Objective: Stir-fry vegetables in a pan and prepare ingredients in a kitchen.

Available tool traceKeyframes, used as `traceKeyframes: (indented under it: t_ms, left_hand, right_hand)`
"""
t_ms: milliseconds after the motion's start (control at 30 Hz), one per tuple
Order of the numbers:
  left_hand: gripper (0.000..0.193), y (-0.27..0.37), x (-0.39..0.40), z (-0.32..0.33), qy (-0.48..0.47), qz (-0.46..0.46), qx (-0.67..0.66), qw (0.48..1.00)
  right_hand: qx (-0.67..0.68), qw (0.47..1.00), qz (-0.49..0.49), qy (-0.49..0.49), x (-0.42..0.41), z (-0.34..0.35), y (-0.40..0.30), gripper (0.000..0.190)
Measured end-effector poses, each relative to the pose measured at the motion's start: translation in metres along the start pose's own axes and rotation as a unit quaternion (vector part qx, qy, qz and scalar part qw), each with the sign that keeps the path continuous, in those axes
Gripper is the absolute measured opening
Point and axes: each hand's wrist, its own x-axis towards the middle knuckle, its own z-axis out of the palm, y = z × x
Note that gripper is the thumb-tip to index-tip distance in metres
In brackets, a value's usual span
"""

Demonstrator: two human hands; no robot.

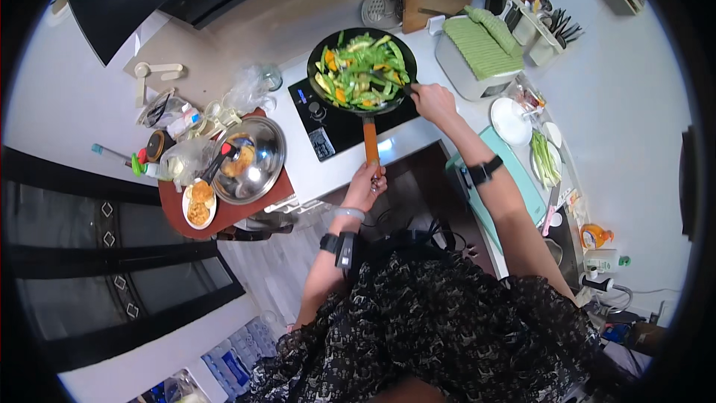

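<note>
A black frying pan [314, 85] sits on the black cooktop [335, 137], filled with green pods, pale slices and orange pieces [363, 67]. Its orange handle [371, 143] points towards me, and my left hand [366, 182] is closed round the lower end. At the pan's right rim my right hand [433, 102] grips the dark handle of a cooking utensil [386, 75]. The utensil's far end lies among the vegetables, partly hidden by them. Each wrist wears a dark strap with a small device.
Left, a domed steel lid [263, 179] and a plate of browned patties [190, 217] rest on a red-brown board [240, 215]. Right are a teal cutting board [520, 179], a white plate [510, 120], a plate of green stalks [543, 159], a pink-handled knife [549, 219] and a towel-covered container [467, 81].
</note>
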Motion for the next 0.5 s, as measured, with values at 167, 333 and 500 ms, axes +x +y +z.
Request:
traceKeyframes:
  t_ms: [167, 333, 500]
  left_hand:
    - [0.016, -0.004, -0.003, -0.008, 0.017, 0.021, 0.004, 1.000]
    - [0.015, -0.007, -0.005, -0.003, 0.021, 0.034, 0.024, 0.999]
    - [0.014, -0.003, -0.001, 0.001, 0.042, 0.027, 0.025, 0.998]
  right_hand:
    - [0.090, 0.994, -0.029, 0.056, 0.000, -0.011, 0.038, 0.025]
    - [0.105, 0.992, 0.011, 0.072, 0.020, -0.021, 0.057, 0.026]
    - [0.124, 0.992, 0.027, 0.011, 0.019, 0.034, 0.036, 0.028]
